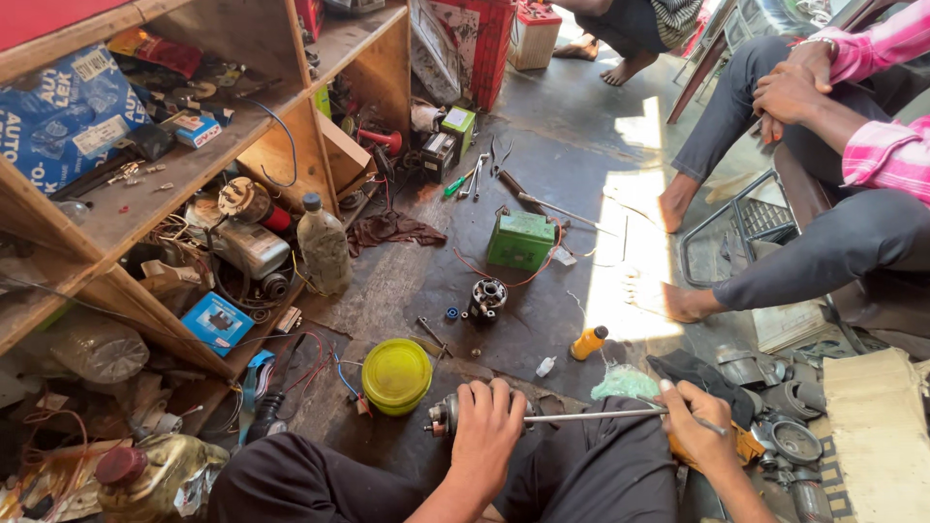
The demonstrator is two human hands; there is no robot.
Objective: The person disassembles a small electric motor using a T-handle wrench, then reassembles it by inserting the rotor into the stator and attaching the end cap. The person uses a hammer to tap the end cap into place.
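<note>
— What's in hand?

— A small motor part (pixel 445 415), grey metal with a round end, with a long thin metal rod (pixel 596 415) running out of it to the right. It lies low in the view, just above the person's dark-trousered knees, over the stained floor (pixel 542 155).

— And the hands?

— The left hand (pixel 487 426) lies over the motor part, fingers curled down and pressed together around it. The right hand (pixel 699 431) is at the far end of the rod, its grip pinching a thin tool; whether it also touches the rod, I cannot tell.

— What lies close by?

— A yellow-green lidded tub (pixel 396 375) just left of the motor part. Beyond it, a small wound armature (pixel 486 298) stands upright on the floor, a blue ring beside it. A small orange bottle (pixel 587 343) lies tilted to the right, near a crumpled pale-green cloth (pixel 626 384).

— Further out?

— A green battery box (pixel 520 240) with red wire curling round it, a plastic bottle (pixel 324 248) by the wooden shelf (pixel 291 107), which is crowded with parts and boxes. At right, another person sits barefoot in a pink checked sleeve (pixel 886 155), hands clasped on a knee.
</note>
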